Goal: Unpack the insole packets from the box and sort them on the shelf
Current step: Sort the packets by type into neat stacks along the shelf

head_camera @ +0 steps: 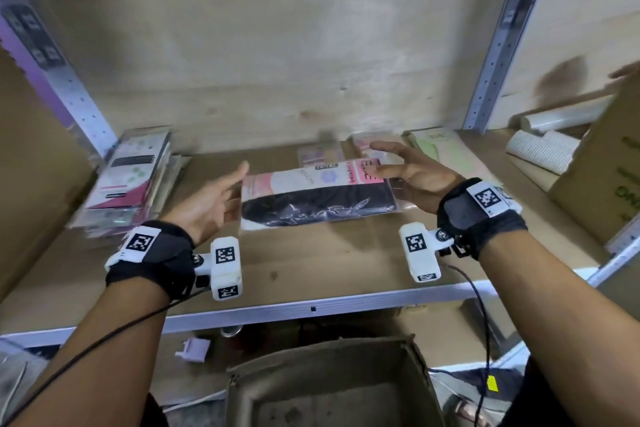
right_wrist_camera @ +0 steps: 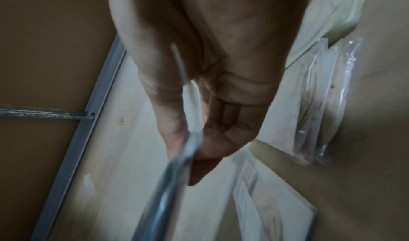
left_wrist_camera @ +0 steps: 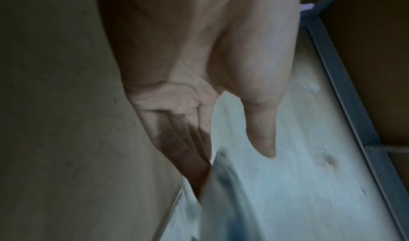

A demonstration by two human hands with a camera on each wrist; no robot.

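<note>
Bare forearms, black wrist straps [head_camera: 483,215], white camera blocks [head_camera: 225,269] with square coded markers, thin black cables [head_camera: 86,354]

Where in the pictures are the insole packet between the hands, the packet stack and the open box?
insole packet [head_camera: 322,204], head view, dark lower half.
packet stack [head_camera: 130,180], head view, top packet's face.
open box [head_camera: 420,367], head view, right wall.

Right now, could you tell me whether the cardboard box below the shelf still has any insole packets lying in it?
No, the head view shows the cardboard box open with only its bare bottom visible.
</note>
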